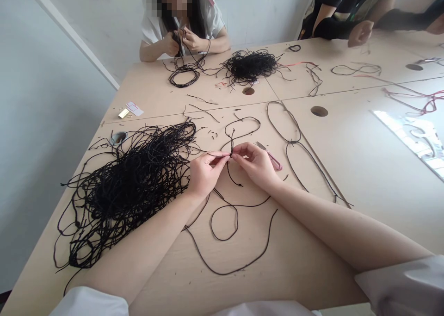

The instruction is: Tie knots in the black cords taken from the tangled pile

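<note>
Both of my hands meet over the middle of the table, thumbs and forefingers pinching a thin black cord [232,142]. My left hand [207,170] grips it from the left, and my right hand [255,164] pinches it just beside, the fingertips nearly touching. A short cord end hangs below the fingers, and a loop lies beyond them. Under my forearms a long loose cord [224,273] curls on the table. Close by my right hand lies a small pink-handled tool [275,160], partly hidden by that hand.
A big tangle of black cords [128,182] spreads left of my hands. Another cord pile [251,66] lies farther back, before a person [183,29] handling cord. A looped cord [299,142] lies to the right. The table [347,168] has round holes [319,111].
</note>
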Motion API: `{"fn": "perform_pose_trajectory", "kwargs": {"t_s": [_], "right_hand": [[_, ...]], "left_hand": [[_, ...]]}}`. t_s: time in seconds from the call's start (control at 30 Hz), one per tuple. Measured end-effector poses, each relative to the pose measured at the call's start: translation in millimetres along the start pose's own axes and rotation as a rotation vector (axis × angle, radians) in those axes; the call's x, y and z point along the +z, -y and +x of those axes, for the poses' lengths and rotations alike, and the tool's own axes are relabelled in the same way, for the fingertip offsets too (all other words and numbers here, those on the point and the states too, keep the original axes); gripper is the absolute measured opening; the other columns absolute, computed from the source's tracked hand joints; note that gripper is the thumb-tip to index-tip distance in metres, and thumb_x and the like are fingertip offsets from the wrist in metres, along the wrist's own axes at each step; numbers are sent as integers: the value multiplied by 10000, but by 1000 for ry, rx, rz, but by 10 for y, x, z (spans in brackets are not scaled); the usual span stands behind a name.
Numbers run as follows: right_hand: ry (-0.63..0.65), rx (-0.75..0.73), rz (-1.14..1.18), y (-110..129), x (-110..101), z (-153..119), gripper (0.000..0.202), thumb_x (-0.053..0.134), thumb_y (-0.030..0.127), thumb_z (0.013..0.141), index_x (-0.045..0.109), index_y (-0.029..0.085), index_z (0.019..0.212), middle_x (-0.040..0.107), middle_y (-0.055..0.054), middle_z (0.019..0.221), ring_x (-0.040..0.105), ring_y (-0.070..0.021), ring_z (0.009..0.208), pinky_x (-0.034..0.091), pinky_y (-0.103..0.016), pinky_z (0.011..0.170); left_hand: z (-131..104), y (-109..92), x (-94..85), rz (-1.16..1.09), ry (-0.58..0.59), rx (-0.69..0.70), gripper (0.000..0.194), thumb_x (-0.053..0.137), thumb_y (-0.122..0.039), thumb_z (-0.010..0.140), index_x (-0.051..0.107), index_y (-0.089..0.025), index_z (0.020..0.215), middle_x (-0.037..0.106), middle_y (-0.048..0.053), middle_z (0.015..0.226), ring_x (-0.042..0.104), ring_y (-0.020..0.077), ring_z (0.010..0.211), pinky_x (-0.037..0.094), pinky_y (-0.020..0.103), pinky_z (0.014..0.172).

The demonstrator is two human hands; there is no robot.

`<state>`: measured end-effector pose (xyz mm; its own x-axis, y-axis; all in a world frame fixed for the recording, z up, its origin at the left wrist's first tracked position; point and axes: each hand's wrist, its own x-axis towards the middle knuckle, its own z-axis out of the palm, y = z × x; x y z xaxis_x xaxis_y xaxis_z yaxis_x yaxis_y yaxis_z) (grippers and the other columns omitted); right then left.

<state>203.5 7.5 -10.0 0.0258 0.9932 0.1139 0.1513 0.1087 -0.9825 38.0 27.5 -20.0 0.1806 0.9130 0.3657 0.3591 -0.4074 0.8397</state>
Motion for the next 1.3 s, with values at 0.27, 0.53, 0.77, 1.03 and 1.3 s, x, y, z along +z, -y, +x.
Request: {"fn": "perform_pose_trajectory", "kwargs": {"t_s": [0.27, 0.53, 0.77, 1.03, 1.3], "right_hand": [[35, -28, -65, -4, -13, 0, 140, 595, 327, 868, 616, 190, 844, 620, -13, 783, 549, -134, 708, 427, -276, 635], [51, -44, 10, -69, -31, 33, 175, 625, 371, 852, 629, 195, 860, 597, -33, 873, 539, -148, 788, 427, -277, 670], [131, -33, 138, -70, -44, 43, 199, 523, 351, 918, 673, 231, 969, 618, -40, 980, 559, -163, 890, 470, -307, 777], [360, -48, 215, -49, -85, 29, 352, 481, 309, 943, 595, 351, 1273, 582, -20, 1278, 569, -182, 1077, 471, -384, 956], [446, -86, 212, -29, -77, 24, 235, 503, 365, 939, 642, 270, 1103, 551, -49, 1336, 540, -208, 1193, 477, -381, 960]], "left_hand": [[11, -58, -14, 37, 12, 19, 160, 676, -322, 842, 740, -182, 884, 736, 58, 874, 682, 167, 775, 558, 308, 731], [72, 14, -47, 54, 63, -4, 191, 705, -385, 807, 757, -202, 827, 648, 57, 838, 601, 162, 760, 491, 285, 607], [84, -36, -71, -202, 162, -45, 134, 707, -351, 797, 736, -220, 788, 681, 55, 896, 620, 184, 856, 507, 306, 673], [101, -77, -134, -652, 504, -469, 136, 748, -329, 744, 730, -194, 737, 715, 57, 775, 607, 142, 666, 513, 277, 614], [175, -114, -171, -700, 538, -616, 168, 784, -330, 685, 760, -183, 760, 687, 54, 739, 552, 100, 569, 468, 227, 504]]}}
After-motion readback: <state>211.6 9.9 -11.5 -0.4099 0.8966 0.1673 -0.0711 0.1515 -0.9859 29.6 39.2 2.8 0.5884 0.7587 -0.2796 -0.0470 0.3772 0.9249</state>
